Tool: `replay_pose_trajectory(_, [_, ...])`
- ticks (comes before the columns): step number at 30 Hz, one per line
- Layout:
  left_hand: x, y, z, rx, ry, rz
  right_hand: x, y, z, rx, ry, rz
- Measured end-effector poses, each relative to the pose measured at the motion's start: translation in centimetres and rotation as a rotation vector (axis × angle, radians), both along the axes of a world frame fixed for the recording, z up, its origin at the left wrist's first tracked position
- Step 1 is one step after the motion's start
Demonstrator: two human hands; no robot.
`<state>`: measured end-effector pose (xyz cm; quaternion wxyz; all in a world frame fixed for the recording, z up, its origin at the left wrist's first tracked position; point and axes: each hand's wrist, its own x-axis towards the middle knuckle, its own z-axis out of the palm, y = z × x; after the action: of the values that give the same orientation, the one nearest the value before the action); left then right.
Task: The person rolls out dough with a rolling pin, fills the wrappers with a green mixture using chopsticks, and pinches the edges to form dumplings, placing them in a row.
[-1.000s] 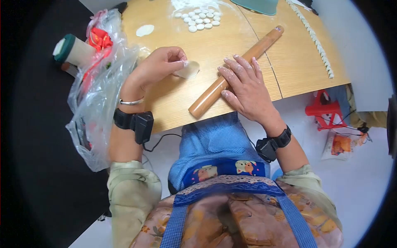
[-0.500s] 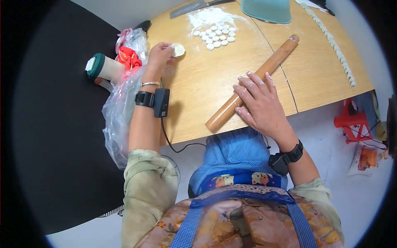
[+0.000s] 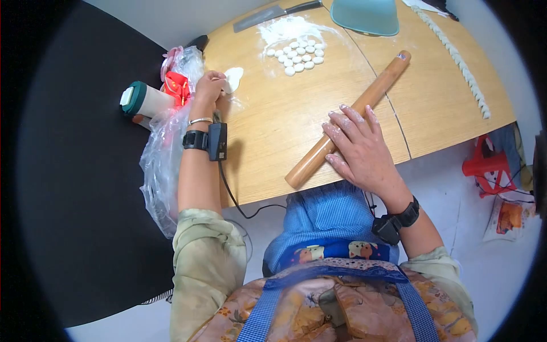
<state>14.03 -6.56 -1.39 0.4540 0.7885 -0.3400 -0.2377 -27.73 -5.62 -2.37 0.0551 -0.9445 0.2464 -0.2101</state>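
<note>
Near the table's left edge, my left hand [image 3: 208, 85] pinches the side of a thin white dough wrapper [image 3: 233, 80], which lies at the tabletop with its outer edge uncurled. My right hand [image 3: 360, 145], floury on the fingers, rests flat over a wooden rolling pin [image 3: 380, 82], fingers spread across it. The pin lies diagonally, its near end by the table's front edge. Beyond the hands, several small flattened dough pieces [image 3: 299, 57] sit in a cluster beside a patch of loose flour [image 3: 290, 28].
A cleaver [image 3: 259, 18] lies at the back edge, next to a teal bowl [image 3: 364, 17]. Along the right runs a long twisted white strip [image 3: 456, 54]. A plastic bag [image 3: 162, 171] and a green-lidded cup [image 3: 149, 100] are left of the table. A red stool [image 3: 489, 171] stands at right.
My left hand has moved left and slightly down with the dough wrapper, from being held up to the tabletop. My right hand and the rolling pin have barely shifted.
</note>
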Motion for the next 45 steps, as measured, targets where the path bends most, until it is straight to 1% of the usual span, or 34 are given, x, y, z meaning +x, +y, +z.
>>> replay_pose_trajectory(3, [-0.1, -0.1, 0.2, 0.019, -0.031, -0.046, 0.0, 0.0, 0.0, -0.004, 0.0, -0.003])
replay_pose_trajectory(5, [-0.1, -0.1, 0.3, 0.062, -0.016, -0.003, 0.0, 0.1, 0.0, -0.002, 0.0, -0.006])
replay_pose_trajectory(9, [0.2, -0.2, -0.2, 0.032, -0.014, 0.033, 0.0, 0.1, -0.1, -0.002, 0.009, -0.012])
replay_pose_trajectory(11, [0.2, -0.3, -0.4, -0.114, -0.05, 0.203, 0.0, 0.1, 0.1, 0.003, 0.012, -0.012])
replay_pose_trajectory(15, [0.6, -0.5, -0.1, -0.208, -0.149, 0.238, 0.0, 0.1, 0.0, 0.005, 0.013, -0.013])
replay_pose_trajectory(17, [0.8, -0.2, 0.3, -0.027, -0.003, 0.032, 0.0, 0.1, 0.0, 0.009, 0.011, -0.012])
replay_pose_trajectory(18, [0.7, -0.1, 0.4, -0.025, -0.004, 0.033, 0.0, 0.1, 0.0, 0.012, 0.01, -0.012])
replay_pose_trajectory(20, [-0.1, -0.2, 0.2, -0.103, -0.14, 0.166, 0.1, 0.1, 0.1, 0.021, 0.004, -0.007])
replay_pose_trajectory(21, [-0.6, -0.6, 0.3, -0.106, -0.14, 0.159, 0.0, 0.0, 0.0, 0.024, -0.003, -0.006])
replay_pose_trajectory(23, [-1.6, -1.4, 0.7, -0.274, -0.132, 0.1, 0.0, 0.1, 0.1, 0.027, -0.008, -0.008])
replay_pose_trajectory(24, [-2.6, -2.0, 1.1, -0.277, -0.129, 0.096, 0.0, 0.1, 0.2, 0.03, -0.013, 0.0])
replay_pose_trajectory(26, [-4.7, -3.7, 1.7, -0.203, -0.151, -0.152, 0.0, 0.0, 0.2, 0.028, -0.014, -0.002])
replay_pose_trajectory(27, [-4.9, -4.9, 0.9, -0.209, -0.148, -0.156, 0.0, 0.0, 0.2, 0.028, -0.017, 0.0])
replay_pose_trajectory(29, [-5.9, -6.9, -0.2, -0.276, -0.739, -0.386, -0.1, 0.0, 0.2, 0.03, -0.016, -0.001])
replay_pose_trajectory(30, [-6.5, -7.4, -0.5, -0.284, -0.735, -0.388, -0.1, 0.0, 0.2, 0.037, -0.018, 0.002])
replay_pose_trajectory(32, [-7.6, -8.1, -0.9, -0.265, -0.999, -0.427, -0.1, 0.0, 0.2, 0.034, -0.026, 0.001])
replay_pose_trajectory(33, [-8.0, -8.2, -0.9, -0.271, -0.993, -0.43, -0.1, 0.0, 0.2, 0.04, -0.04, 0.006])
replay_pose_trajectory(35, [-8.5, -8.0, -0.7, -0.069, -0.9, -0.37, -0.1, 0.0, 0.1, 0.041, -0.043, 0.002])
replay_pose_trajectory(38, [-8.7, -6.4, -0.4, -0.055, -0.821, -0.331, -0.1, 0.0, 0.1, 0.041, -0.054, 0.001])
replay_pose_trajectory(42, [-10.5, -2.6, 0.6, 0.019, -0.835, -0.319, -0.1, 0.0, 0.1, 0.045, -0.058, 0.003])
replay_pose_trajectory(44, [-12.2, -0.3, 1.0, 0.035, -0.751, -0.397, -0.1, 0.1, -0.1, 0.031, -0.054, -0.001])
replay_pose_trajectory(45, [-13.1, 1.0, 1.1, 0.032, -0.744, -0.397, -0.1, 0.1, -0.1, 0.02, -0.051, -0.002])
